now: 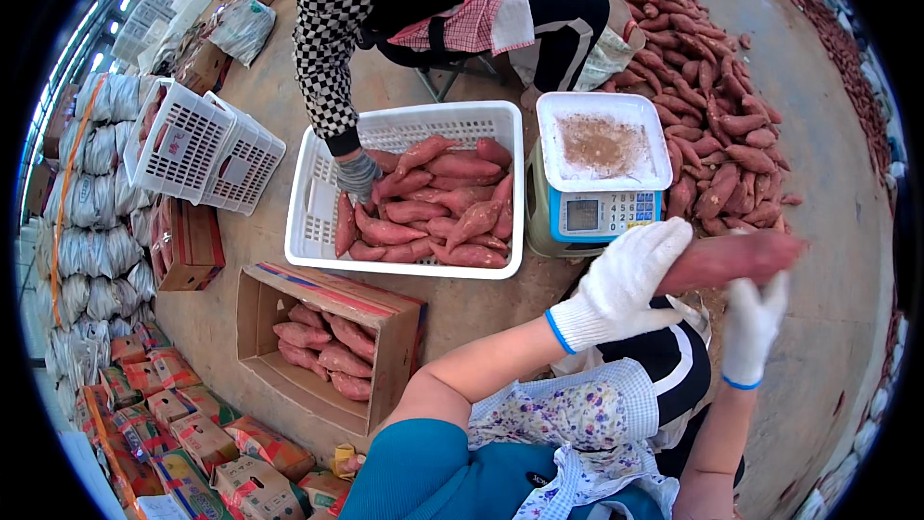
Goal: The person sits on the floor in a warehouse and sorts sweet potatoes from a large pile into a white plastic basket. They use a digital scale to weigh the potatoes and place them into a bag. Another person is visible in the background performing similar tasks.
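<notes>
"What takes up the most room?"

"The pile (717, 106) of sweet potatoes on the floor, at the far right, beyond the scale."

"Next in size?"

"The white crate (517, 197), part-filled with more of them. Then the cardboard box (390, 356), lying on the near side of the crate, its open side showing a smaller lot."

"And the scale (602, 215)?"

"Just right of the crate. Its white tray (658, 173) has brown dirt spread over it."

"Where's the sweet potato (727, 262) being handled?"

"In the air, between the scale and the person's lap, lying roughly level and a little blurred."

"How do the fingers stand?"

"The gloved left hand (628, 281) is clamped round its left end, fingers over the top and thumb below. The right hand (753, 325), also gloved, is under its right end; it's blurred, so I can't tell whether those fingers grip."

"The co-worker's hand (359, 175)?"

"Grey-gloved, reaching down at the crate's left side, touching sweet potatoes. Its grip I can't tell."
</notes>
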The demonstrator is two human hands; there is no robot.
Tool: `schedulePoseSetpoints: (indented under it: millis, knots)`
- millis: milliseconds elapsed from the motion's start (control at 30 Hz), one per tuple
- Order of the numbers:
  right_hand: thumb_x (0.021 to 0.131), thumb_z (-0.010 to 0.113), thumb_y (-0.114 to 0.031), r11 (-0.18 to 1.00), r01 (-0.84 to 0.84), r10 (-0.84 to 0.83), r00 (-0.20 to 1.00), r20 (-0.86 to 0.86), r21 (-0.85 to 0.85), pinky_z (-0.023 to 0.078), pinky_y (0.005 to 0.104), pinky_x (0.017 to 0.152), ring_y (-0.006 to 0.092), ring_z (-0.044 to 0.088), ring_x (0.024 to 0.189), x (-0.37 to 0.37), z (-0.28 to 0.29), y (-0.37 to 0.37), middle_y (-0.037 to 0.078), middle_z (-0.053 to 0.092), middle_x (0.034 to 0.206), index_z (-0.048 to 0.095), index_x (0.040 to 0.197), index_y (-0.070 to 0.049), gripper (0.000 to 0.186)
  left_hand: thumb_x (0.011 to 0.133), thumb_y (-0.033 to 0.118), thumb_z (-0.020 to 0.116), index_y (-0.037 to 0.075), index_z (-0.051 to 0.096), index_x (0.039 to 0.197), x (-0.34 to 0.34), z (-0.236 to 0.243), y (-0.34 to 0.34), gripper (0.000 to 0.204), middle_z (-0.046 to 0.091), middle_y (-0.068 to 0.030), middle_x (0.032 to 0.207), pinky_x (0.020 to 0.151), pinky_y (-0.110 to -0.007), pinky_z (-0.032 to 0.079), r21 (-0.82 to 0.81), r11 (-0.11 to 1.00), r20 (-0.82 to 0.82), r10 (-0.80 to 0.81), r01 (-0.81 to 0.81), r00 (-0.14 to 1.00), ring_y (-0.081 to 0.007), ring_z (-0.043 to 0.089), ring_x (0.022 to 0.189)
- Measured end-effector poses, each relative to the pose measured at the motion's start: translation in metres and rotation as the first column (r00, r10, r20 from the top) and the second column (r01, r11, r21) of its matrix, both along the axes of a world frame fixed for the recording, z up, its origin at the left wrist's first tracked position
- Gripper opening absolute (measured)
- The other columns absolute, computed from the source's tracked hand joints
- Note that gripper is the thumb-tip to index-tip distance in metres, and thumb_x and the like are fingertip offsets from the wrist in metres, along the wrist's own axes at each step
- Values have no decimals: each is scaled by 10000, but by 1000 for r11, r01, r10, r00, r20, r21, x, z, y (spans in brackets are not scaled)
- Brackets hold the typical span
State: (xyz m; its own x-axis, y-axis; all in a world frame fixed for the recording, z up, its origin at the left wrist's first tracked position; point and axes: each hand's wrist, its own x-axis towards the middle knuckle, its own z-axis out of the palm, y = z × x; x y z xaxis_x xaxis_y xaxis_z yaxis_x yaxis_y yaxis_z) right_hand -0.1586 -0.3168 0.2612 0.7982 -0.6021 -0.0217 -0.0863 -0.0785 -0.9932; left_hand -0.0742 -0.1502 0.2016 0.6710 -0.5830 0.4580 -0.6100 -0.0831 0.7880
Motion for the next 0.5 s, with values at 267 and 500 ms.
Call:
schedulePoseSetpoints:
  millis: [267,500]
  knots:
    - [856,651,-119,917,-271,245,962,123,291,417,375,1024,263,542,1176,-5,-55,60,171,544,1272,411,1335,29,556,800,188,724,0,503,1191,1,-54,113,486,617,-111,999,822,-384,523,-107,859,-819,210,-501,534,-283,631,883]
    - [901,590,-85,909,-242,240,970,49,338,494,355,922,242,619,1039,-12,-71,71,167,604,1170,478,1265,39,401,905,384,627,85,544,884,83,-175,253,311,591,-85,825,738,-365,550,-233,57,-830,-532,-971,168,-218,591,746]
